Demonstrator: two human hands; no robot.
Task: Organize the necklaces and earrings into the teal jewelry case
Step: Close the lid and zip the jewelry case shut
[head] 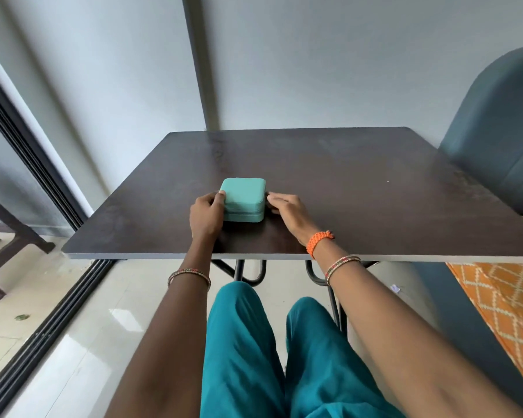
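Teal jewelry case [244, 198] closed, between left hand [206, 214] and right hand [287, 208]

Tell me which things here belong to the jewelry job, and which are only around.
Job things:
teal jewelry case, closed
left hand, gripping its left side
right hand, touching its right side

Only around:
dark table
blue chair
orange patterned cloth
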